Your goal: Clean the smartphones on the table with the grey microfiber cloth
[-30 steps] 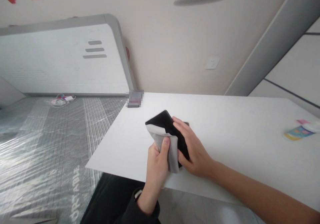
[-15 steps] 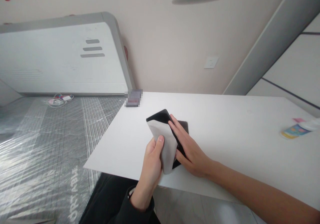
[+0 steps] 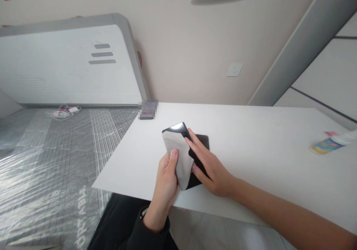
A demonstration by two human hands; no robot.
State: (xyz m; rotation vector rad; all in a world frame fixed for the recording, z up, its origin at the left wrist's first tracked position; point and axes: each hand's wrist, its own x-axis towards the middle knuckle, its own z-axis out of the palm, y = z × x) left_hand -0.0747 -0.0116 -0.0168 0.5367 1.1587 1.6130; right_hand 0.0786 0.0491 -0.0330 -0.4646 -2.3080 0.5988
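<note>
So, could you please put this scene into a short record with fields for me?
left hand: grips a grey cloth, thumb on top, pressed on the phone
right hand: fingers laid along the phone, steadying it
phone: black, tilted, a glare on its top corner
dark object: flat on the table, behind the right hand's fingers
table: white
tube: lies at the table's far right
mattress: plastic-wrapped, left of the table
socket: on the wall
</note>
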